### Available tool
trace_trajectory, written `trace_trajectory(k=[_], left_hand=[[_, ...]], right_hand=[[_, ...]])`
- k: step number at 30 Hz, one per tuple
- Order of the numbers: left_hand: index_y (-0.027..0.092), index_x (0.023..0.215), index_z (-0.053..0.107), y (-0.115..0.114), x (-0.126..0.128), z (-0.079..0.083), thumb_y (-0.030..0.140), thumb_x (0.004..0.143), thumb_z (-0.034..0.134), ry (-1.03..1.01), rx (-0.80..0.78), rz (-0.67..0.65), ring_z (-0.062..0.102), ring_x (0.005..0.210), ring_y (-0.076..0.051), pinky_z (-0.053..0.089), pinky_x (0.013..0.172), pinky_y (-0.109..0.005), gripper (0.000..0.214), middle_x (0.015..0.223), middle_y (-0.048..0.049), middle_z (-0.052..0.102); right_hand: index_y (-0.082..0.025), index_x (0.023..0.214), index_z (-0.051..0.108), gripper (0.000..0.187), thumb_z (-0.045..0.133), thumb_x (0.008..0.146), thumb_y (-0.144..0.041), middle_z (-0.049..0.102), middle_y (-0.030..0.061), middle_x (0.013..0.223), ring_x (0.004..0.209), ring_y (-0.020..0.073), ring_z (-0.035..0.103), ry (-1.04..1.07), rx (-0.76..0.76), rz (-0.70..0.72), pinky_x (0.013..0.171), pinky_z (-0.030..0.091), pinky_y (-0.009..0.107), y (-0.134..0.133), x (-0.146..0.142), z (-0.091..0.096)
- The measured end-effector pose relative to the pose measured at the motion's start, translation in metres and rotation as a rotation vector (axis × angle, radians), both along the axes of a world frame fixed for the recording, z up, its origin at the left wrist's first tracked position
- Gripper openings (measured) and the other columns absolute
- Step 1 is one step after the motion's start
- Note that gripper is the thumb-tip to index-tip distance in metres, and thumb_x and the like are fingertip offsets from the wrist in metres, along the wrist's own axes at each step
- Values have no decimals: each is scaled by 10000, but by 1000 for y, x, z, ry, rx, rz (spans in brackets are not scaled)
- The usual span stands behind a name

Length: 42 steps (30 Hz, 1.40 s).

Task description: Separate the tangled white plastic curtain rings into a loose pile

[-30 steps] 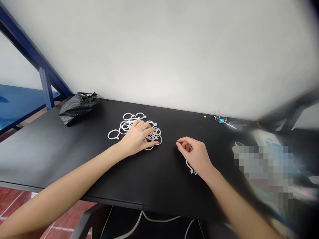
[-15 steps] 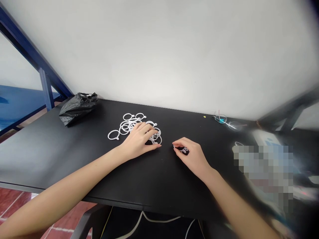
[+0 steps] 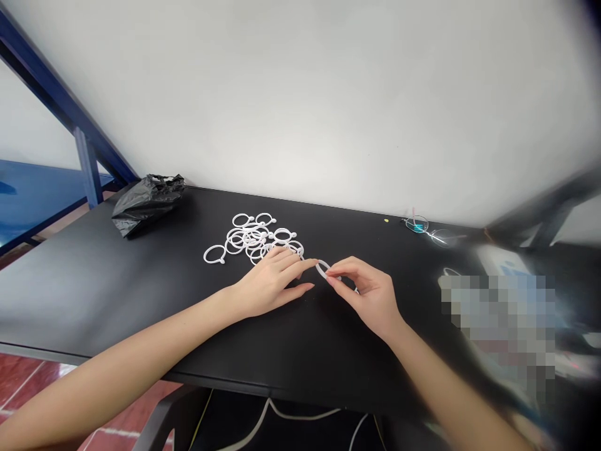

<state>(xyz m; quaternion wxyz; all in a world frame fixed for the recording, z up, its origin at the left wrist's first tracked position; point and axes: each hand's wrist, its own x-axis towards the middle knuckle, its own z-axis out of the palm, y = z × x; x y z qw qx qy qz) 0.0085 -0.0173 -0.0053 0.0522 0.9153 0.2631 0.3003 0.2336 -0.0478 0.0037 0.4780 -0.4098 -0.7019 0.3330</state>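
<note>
White curtain rings (image 3: pixel 236 241), each with a small eyelet, lie in a loose pile on the black table (image 3: pixel 263 351). My right hand (image 3: pixel 369 294) pinches one white ring (image 3: pixel 322 269) between thumb and fingers, to the right of the pile. My left hand (image 3: pixel 277 282) is palm down at the pile's near right side, fingers spread, covering some rings. Its index fingertip reaches the far edge of the pinched ring; whether it presses on it I cannot tell. Behind my right fingers a bit of white shows, mostly hidden.
A crumpled black plastic bag (image 3: pixel 149 203) sits at the back left. Eyeglasses (image 3: pixel 417 225) lie near the wall at the back right. Blurred, pixelated items (image 3: pixel 498 326) cover the right side. A blue metal frame (image 3: pixel 89 163) stands at the left.
My left hand has moved right and slightly nearer, uncovering more of the pile, its index finger now stretched to the ring. The ring in my right hand now sticks out leftward from the fingertips.
</note>
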Motion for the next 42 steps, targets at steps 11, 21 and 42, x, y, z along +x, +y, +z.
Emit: trace_trajectory(k=[11, 21, 42], left_hand=[[183, 876, 599, -10, 6, 9, 369, 998, 476, -230, -593, 8, 547, 676, -133, 454, 690, -268, 254, 716, 6, 587], [173, 811, 574, -6, 6, 11, 433, 1000, 421, -420, -945, -20, 489, 602, -127, 420, 614, -266, 356, 587, 21, 555], [189, 1098, 495, -17, 9, 8, 337, 925, 586, -304, -733, -69, 491, 643, -116, 423, 640, -246, 246, 694, 56, 501]], right_hand=[[-237, 932, 725, 90, 721, 843, -220, 716, 56, 941, 886, 200, 693, 112, -68, 110, 822, 597, 369, -4, -5, 4], [-250, 1082, 709, 215, 674, 877, -194, 708, 55, 1080, 962, 204, 707, 31, 1, 42, 864, 637, 370, -3, -4, -4], [-269, 944, 792, 204, 720, 818, -125, 795, 9, 880, 724, 179, 771, 107, -37, 110, 679, 669, 264, -7, -9, -1]])
